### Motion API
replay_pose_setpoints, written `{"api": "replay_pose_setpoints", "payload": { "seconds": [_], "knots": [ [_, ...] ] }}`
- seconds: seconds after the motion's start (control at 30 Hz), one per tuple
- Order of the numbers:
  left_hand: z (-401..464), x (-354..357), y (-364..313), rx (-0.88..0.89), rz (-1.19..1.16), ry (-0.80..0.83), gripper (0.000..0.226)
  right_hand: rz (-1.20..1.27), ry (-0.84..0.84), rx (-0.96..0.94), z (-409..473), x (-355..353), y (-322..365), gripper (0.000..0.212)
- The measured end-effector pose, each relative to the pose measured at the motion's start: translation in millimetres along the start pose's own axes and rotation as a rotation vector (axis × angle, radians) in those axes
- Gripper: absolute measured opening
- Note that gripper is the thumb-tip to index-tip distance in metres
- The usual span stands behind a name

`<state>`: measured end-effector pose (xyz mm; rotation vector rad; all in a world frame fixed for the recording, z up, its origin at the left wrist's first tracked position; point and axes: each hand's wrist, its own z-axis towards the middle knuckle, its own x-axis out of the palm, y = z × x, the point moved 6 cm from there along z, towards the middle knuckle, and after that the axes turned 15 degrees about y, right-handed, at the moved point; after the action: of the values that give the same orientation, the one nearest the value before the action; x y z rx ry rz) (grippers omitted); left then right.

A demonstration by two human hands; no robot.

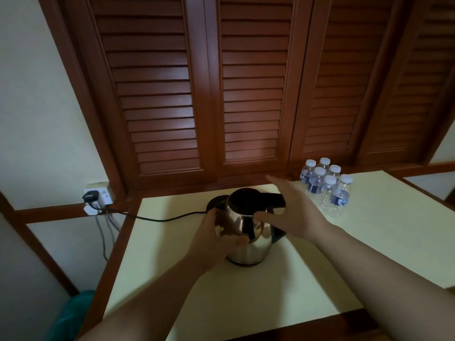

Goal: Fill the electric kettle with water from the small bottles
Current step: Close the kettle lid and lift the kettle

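Observation:
A shiny steel electric kettle [251, 244] with a black lid and black handle stands upright on the cream table [369, 242], off its black base [216, 201], which lies just behind it. My left hand [216, 238] wraps around the kettle's left side. My right hand [293, 211] hovers spread over the handle, thumb by the lid, fingers apart and not clasping it. Several small clear water bottles [325, 185] with white caps and blue labels stand grouped at the back right, beyond my right hand.
A black cord [157, 219] runs from the base across the table's left edge to a wall socket [98, 196]. Brown louvred shutters [246, 82] rise behind the table. A green bag [71, 316] sits on the floor at lower left.

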<state>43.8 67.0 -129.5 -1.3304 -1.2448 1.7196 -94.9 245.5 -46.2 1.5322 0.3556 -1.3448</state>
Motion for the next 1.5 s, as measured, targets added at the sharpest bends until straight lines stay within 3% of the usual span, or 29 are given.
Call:
{"api": "replay_pose_setpoints", "payload": {
  "seconds": [0.07, 0.17, 0.33, 0.47, 0.6, 0.8, 0.97, 1.2, 1.37, 1.5],
  "knots": [
    [1.9, 1.0, -0.2, -0.005, -0.008, 0.031, 0.069, 0.126, -0.010, 0.079, -6.9, 5.6, -19.9, 0.117],
    [3.4, 4.1, 1.0, 0.006, -0.062, 0.069, 0.096, 0.288, -0.012, 0.170, -14.6, 20.9, -43.0, 0.116],
    [3.1, 8.1, 2.1, 0.066, -0.125, 0.097, 0.097, 0.586, -0.034, 0.130, -16.1, 52.5, -61.5, 0.088],
    [5.7, 11.3, 1.7, 0.099, -0.170, 0.100, 0.090, 0.595, -0.035, 0.073, -5.5, 56.2, -65.8, 0.084],
    [11.1, 5.9, 10.1, 0.065, -0.170, 0.002, 0.088, 0.573, -0.041, 0.009, 3.4, 54.9, -64.6, 0.083],
    [17.5, -14.9, -16.8, 0.072, -0.182, -0.022, 0.065, 0.573, -0.060, -0.090, 23.7, 30.4, -46.6, 0.081],
    [26.2, -28.6, -45.6, 0.108, -0.199, 0.020, 0.082, 0.582, -0.050, -0.161, 46.7, 6.6, -31.2, 0.111],
    [52.7, -55.5, -55.7, 0.109, -0.199, 0.007, 0.094, 0.556, -0.019, -0.191, 88.6, -6.3, -21.4, 0.113],
    [76.5, -76.0, -49.4, 0.053, -0.173, -0.013, 0.123, 0.555, 0.015, -0.176, 122.1, -6.1, -22.8, 0.115],
    [93.7, -85.9, -42.0, 0.037, -0.180, -0.022, 0.119, 0.580, 0.035, -0.155, 145.9, -0.3, -27.8, 0.118]
  ]
}}
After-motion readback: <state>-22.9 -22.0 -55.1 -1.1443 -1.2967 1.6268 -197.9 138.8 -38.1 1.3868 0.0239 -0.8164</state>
